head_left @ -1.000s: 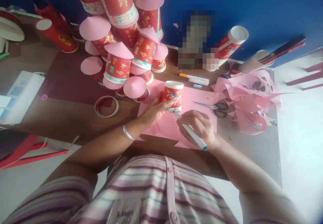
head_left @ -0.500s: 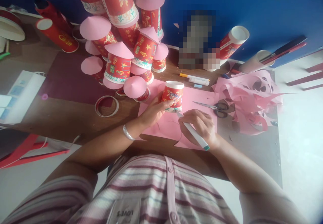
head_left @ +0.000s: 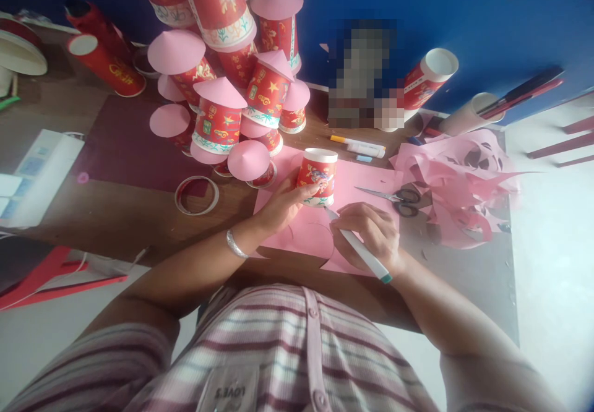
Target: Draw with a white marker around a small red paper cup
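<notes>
Short red cylindrical paper cup with white bands: upright over a flat pink paper sheet, rim upward; whether its base touches the sheet is hard to tell.
Left hand: grasps the cup from its left side, thumb across the front; its other fingers are mostly hidden behind.
Right hand: clasps a slim white marker with a green end, pen-fashion.
Tip to base: the tip points up and leftward, just beside the cup's lower right edge; the marker's long axis slants down rightward.
Hard to make out: tip contact; large stacked red-and-white paper cups are cut off above.
</notes>
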Demonstrator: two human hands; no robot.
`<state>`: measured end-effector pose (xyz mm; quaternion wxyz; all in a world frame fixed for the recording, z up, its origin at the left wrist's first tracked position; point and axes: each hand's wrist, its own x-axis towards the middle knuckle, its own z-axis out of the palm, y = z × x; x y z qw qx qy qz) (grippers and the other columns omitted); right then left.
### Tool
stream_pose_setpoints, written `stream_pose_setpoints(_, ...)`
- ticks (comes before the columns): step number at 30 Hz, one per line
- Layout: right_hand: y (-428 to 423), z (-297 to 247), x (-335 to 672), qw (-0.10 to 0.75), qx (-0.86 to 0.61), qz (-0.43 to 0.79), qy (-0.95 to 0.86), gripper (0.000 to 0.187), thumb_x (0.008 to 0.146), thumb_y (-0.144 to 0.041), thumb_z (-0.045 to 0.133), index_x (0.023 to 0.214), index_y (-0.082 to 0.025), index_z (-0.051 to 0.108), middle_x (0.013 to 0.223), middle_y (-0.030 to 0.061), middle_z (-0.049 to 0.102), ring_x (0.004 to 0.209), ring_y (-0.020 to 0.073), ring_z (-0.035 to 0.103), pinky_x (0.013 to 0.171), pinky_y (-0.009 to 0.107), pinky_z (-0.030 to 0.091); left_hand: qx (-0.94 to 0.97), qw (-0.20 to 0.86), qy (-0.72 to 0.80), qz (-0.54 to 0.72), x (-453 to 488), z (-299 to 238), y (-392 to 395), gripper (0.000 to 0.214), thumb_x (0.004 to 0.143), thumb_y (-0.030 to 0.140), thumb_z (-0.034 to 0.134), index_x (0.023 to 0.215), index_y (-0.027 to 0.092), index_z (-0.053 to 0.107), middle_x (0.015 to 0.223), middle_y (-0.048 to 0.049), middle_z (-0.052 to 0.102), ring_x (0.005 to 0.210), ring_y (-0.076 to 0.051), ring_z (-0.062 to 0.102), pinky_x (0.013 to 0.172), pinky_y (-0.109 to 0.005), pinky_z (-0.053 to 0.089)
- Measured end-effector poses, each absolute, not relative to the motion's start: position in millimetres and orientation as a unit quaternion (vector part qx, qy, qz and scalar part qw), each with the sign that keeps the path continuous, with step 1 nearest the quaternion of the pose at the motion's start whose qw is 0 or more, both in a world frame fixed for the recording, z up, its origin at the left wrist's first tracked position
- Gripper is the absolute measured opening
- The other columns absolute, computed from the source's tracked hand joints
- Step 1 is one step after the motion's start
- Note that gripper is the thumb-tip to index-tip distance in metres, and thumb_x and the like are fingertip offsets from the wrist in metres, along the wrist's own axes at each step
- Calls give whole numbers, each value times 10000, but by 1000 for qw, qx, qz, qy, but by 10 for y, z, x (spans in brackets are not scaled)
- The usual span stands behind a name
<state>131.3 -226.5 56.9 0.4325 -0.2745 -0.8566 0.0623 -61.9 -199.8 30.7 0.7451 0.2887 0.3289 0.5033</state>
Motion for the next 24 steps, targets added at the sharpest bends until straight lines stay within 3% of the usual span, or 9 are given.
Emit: stream_pose_setpoints(24, -2260, 518, 1296, 421, -265, 66, -865, 268, 913, -39, 687, 1096, -219, 611, 834, 2, 690, 686, 158, 679, 619, 285, 598, 310, 734, 360, 484, -625, 298, -2024, 376, 785, 392, 881, 1068, 202, 723, 968, -32, 756, 922, -221, 719, 871, -379, 590)
